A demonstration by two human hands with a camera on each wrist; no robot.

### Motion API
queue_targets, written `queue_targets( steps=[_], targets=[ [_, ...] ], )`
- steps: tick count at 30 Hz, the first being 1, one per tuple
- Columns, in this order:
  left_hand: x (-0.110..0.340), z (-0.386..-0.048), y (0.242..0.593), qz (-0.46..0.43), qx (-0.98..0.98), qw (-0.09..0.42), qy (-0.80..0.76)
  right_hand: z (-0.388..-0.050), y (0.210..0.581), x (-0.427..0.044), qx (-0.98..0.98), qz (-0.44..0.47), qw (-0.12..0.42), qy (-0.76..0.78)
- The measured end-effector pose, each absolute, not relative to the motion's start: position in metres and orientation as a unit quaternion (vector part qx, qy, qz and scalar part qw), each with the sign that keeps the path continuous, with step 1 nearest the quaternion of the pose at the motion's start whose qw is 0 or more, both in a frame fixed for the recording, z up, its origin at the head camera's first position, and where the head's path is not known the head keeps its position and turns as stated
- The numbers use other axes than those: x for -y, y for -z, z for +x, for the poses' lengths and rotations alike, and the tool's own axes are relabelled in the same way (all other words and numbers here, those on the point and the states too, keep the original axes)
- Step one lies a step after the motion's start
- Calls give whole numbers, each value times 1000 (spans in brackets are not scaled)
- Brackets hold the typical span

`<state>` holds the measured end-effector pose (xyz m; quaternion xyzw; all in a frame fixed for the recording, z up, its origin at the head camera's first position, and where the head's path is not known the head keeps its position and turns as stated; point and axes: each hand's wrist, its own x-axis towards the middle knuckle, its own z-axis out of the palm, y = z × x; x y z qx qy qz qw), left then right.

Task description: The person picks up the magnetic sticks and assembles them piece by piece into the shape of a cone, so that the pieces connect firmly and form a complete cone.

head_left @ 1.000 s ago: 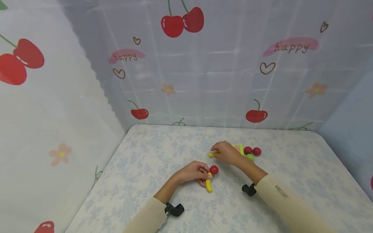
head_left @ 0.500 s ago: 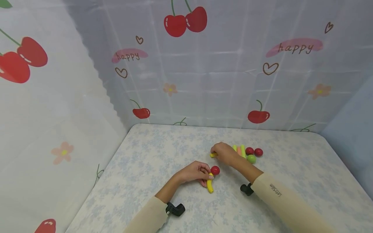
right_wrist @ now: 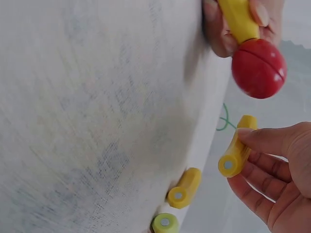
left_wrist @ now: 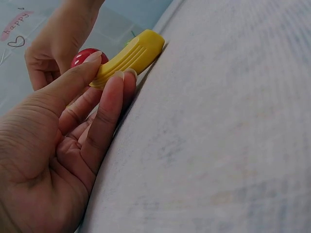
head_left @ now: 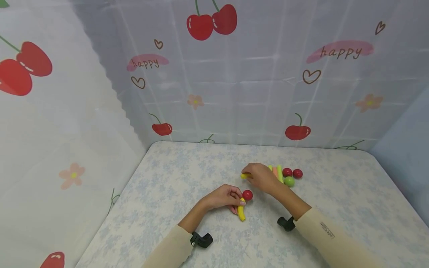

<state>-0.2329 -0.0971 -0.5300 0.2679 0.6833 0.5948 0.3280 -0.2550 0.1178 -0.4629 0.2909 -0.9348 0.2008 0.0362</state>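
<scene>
My left hand pinches a yellow curved magnetic rod between thumb and fingers, just over the table. A shiny red ball touches the far end of this rod. Farther back, my right hand holds a second yellow curved rod between thumb and fingertips. A round grey magnet shows in that rod's end, which stands apart from the red ball. Beyond it in the right wrist view, another yellow rod and a green-ended rod lie on the table.
Right of my right hand lie light green rods and an orange rod, partly hidden. Near them are two dark red balls and a green ball. The patterned table meets a cherry-print curtain behind.
My right hand has shifted its hold slightly, and its yellow rod sits a little higher; the right forearm has swung slightly. My left hand stays nearly still with its rod and ball.
</scene>
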Motion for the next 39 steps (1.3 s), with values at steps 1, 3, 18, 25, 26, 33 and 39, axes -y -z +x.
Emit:
queue_targets(
  steps=[1,3,18,25,26,33,39],
  targets=[
    [97,-233,530,268,-684,327,-594,-253,462,-119,934,289,43,-206],
    [97,-233,530,266,-685,327,-594,-248,459,-121,932,284,54,-218],
    [97,-235,531,251,-685,324,-603,-216,457,-144,922,245,98,-284],
    [96,-234,530,227,-684,312,-619,-207,462,-152,923,232,99,-289],
    [96,-234,530,225,-683,311,-622,-206,463,-153,924,232,97,-289],
    [96,-234,529,212,-677,304,-636,-203,469,-152,923,244,112,-276],
    [94,-235,528,203,-676,303,-640,-203,471,-151,926,239,108,-270]
  ],
)
